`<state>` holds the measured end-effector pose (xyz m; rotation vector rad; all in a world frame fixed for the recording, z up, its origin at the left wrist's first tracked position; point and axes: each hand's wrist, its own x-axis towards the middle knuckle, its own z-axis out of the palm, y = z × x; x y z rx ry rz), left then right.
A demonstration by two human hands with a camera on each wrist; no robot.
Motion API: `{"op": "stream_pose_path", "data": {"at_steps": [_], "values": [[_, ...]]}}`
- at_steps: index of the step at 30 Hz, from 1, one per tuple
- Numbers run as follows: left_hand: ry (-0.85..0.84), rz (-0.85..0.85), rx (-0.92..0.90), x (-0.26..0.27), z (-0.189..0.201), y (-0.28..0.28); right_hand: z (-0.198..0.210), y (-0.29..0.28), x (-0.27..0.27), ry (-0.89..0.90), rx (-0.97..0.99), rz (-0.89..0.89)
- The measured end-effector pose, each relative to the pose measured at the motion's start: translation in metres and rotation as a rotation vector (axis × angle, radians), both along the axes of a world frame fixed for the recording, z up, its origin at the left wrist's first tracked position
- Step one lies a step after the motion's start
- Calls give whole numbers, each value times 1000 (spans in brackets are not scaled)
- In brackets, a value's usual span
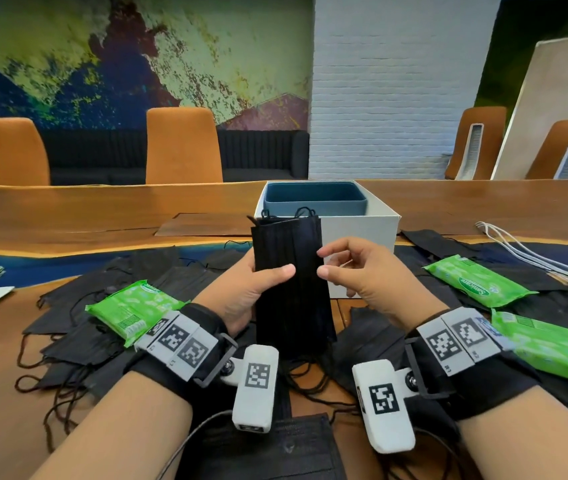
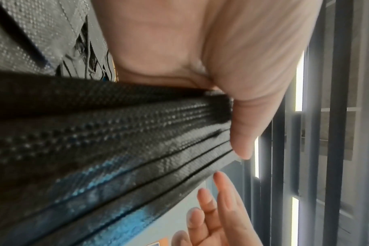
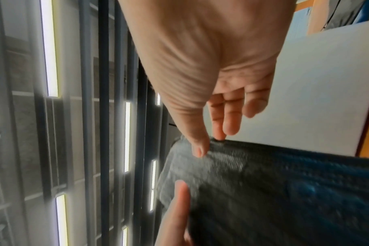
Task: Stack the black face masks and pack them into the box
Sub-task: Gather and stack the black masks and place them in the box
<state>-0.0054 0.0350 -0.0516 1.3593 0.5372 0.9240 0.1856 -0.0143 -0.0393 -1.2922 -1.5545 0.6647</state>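
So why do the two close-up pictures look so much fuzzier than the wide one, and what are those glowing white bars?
Head view: sharp and evenly lit, though the table edge bows from the wide lens. Left wrist view: the stack of masks sits too close and smears; the light strips bloom. Right wrist view: the right hand and masks are soft, the strips glaring.

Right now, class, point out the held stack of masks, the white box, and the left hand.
stack of masks [image 1: 291,258]: head view, front pleated face.
white box [image 1: 358,237]: head view, near outer wall.
left hand [image 1: 241,292]: head view, base of thumb.
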Motion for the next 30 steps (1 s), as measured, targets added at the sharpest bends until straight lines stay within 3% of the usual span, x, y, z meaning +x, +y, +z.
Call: {"op": "stream_pose_path", "data": {"at_steps": [4, 10, 25, 30], "values": [[2, -53, 0, -1, 0, 0, -3, 4, -1, 47, 9, -96], [38, -73, -63, -6, 2, 0, -1, 0, 5, 69, -55, -26], [-18, -29, -253, -6, 3, 5, 4, -1, 17, 464, -54, 59], [8, -44, -260, -3, 1, 4, 0, 0, 11, 481, -84, 93]]}}
